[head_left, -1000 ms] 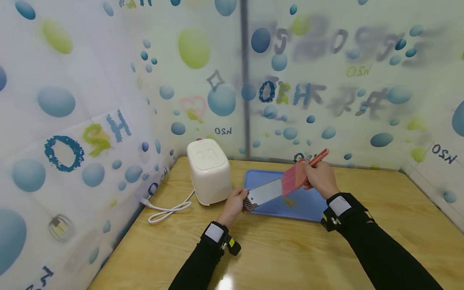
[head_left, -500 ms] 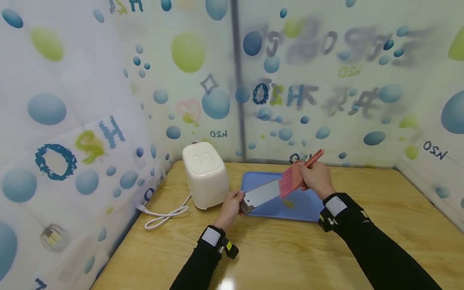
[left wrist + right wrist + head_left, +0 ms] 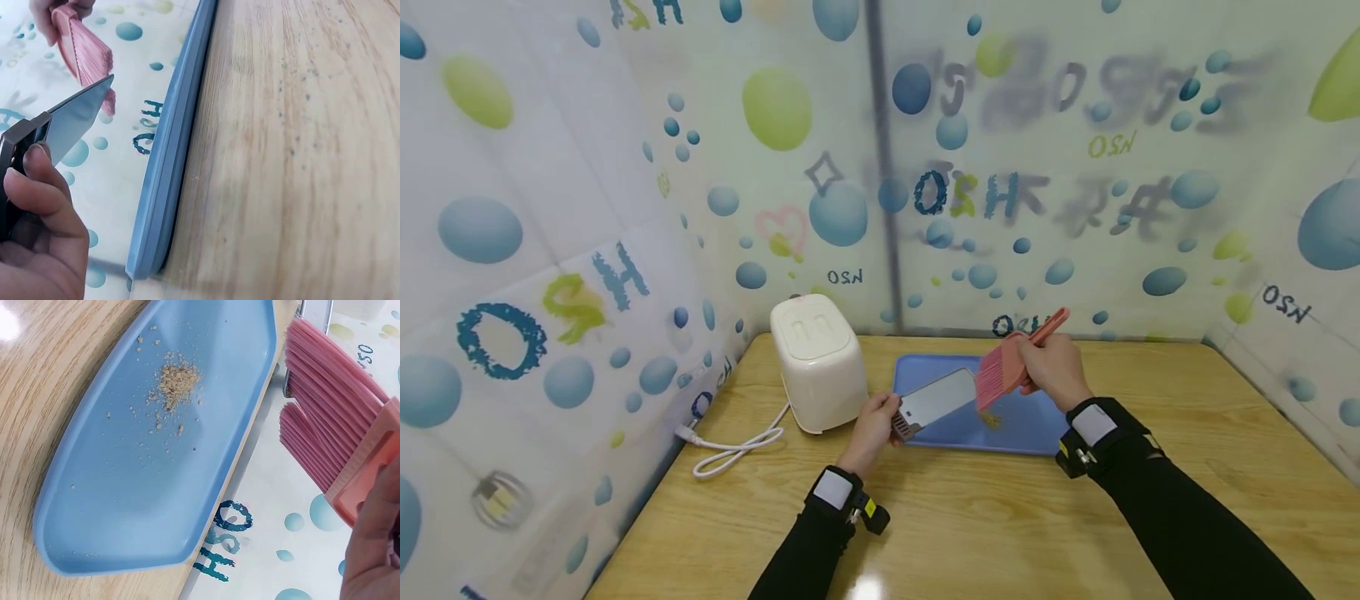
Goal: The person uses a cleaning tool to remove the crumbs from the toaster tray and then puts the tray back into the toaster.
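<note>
My left hand (image 3: 871,429) pinches the dark slotted end of a flat metal crumb tray (image 3: 940,398), which is tilted above a blue tray (image 3: 1030,429). My right hand (image 3: 1057,367) grips a pink brush (image 3: 1013,360) by its handle. In the left wrist view, the brush's bristles (image 3: 94,53) are at the far end of the metal crumb tray (image 3: 78,119); whether they touch it is hard to tell. A small heap of tan crumbs (image 3: 177,383) lies on the blue tray, with finer bits scattered around it.
A white toaster (image 3: 820,375) stands left of the blue tray, close to my left hand. Its white cord (image 3: 737,450) lies looped on the wooden table (image 3: 970,533). Patterned wall sheets (image 3: 1060,208) close off the back and both sides.
The head view has shifted slightly, so everything appears further left. Both hands keep hold of the crumb tray and brush, in nearly the same place over the blue tray.
</note>
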`<state>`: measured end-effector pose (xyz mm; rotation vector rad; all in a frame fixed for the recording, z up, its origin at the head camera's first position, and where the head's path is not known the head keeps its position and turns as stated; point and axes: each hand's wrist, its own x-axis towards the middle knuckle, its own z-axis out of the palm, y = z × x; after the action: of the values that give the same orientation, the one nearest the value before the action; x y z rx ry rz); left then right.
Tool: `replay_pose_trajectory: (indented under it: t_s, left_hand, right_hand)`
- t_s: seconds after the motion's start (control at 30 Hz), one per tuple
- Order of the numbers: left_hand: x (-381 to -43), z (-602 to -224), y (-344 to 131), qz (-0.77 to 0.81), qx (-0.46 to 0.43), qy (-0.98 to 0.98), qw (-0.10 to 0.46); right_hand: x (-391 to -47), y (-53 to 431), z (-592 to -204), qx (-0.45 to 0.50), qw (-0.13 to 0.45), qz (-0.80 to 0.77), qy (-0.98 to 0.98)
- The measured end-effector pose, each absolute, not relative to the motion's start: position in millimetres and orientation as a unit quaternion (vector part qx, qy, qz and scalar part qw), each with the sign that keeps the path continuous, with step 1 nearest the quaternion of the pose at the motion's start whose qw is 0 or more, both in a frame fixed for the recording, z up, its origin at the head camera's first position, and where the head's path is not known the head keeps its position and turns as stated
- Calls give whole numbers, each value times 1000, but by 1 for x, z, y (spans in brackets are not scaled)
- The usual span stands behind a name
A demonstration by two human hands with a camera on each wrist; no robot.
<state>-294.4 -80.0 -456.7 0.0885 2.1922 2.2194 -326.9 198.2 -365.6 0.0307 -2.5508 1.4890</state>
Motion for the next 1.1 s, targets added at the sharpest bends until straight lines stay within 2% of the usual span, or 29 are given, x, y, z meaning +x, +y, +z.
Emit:
replay_pose_trajectory:
  t_s: [0.6,0.83,1.1]
  left_hand:
    - [-296,-457,-84,696,23,718,0]
    - [-294,-453,-85,698,32,716,3]
    - [-290,-456,-84,696,25,717,3]
  right_hand:
    - [-326,208,-368,-12,94,503,-859]
    - [-324,206,-361,-21,119,496,-860]
    - [-320,192,-356,9,144,509,-848]
